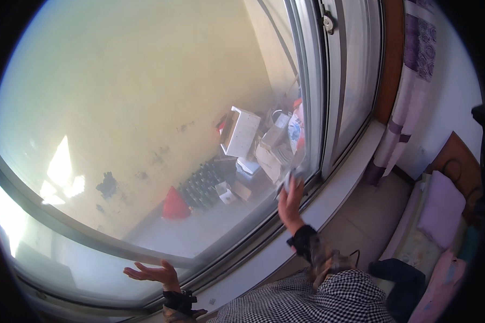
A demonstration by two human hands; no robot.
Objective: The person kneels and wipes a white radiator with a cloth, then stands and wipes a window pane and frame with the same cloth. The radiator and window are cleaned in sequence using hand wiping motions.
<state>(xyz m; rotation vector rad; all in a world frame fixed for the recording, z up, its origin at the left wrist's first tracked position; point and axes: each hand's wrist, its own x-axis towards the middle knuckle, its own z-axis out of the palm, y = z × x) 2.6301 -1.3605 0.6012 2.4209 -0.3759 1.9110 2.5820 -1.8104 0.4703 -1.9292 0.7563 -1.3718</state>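
Observation:
My right hand is raised at the lower right corner of a large window pane, close to the upright metal frame. It holds a crumpled grey cloth against the glass, and the fingers partly hide it. Lower and to the left, my left hand is held out before the window with its fingers spread and nothing in it. Dark bands circle both wrists.
A pale sill runs below the window. Through the glass show a white box, a red cone-shaped thing and several dark bottles. To the right are a purple curtain and a bed with a lilac pillow.

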